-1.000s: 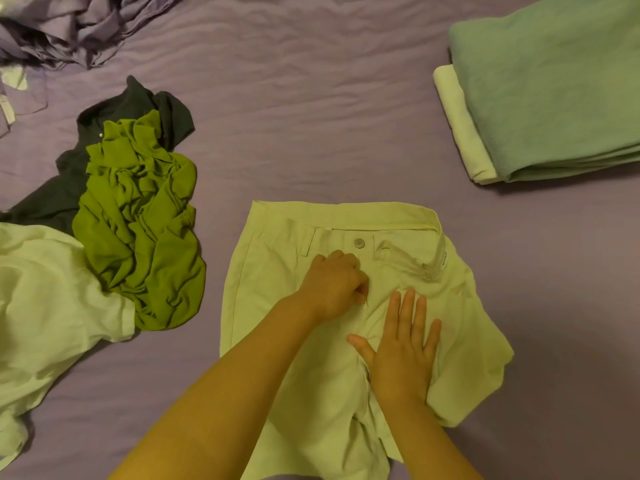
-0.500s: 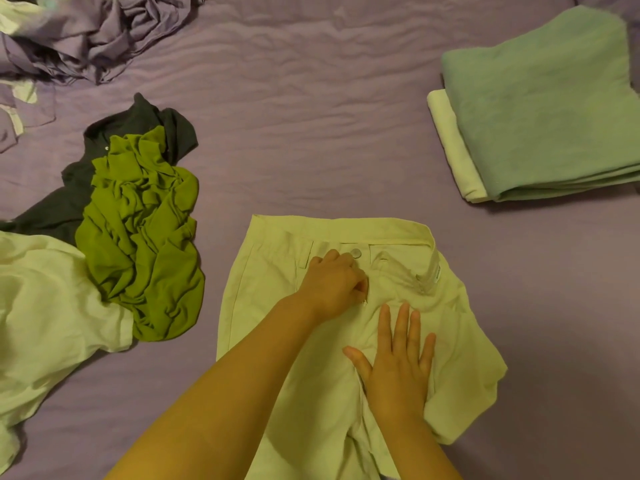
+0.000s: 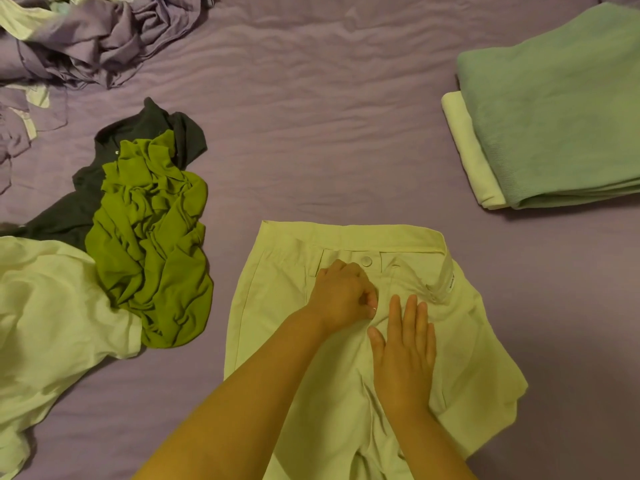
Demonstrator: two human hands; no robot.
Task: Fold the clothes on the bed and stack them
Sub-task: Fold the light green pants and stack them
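Pale green pants [image 3: 277, 306] lie flat on the purple bed [image 3: 311, 116], waist end away from the person, right in front of them. L hand [image 3: 343, 296] is curled up w/ finger and thumb pinching something small at the fly, just under the button [image 3: 366, 261]. Looks like the zip tab, but too tiny to be sure. R hand [image 3: 405, 348] lies flat on the cloth just beside it, fingers straight and close together, pressing the pants down.

What changed: not much. A sec ago both hands were in about the same spots on the pants, doing the same jobs. R hand sits a bit lower on the cloth vs. the button now. L hand keeps its pinch. The whole view slid down too, so more of the rumpled purple sheet pile [image 3: 86, 39] shows at the top.

So I think the fly is being closed or tidied first, and the folding of these pants hasn't begun.

Two folded things make a stack [image 3: 554, 116] at the far right. Bright green top [image 3: 152, 244], dark top [image 3: 152, 123] and a pale shirt [image 3: 52, 306] wait in a heap at the left, not folded yet. Lots left to do.
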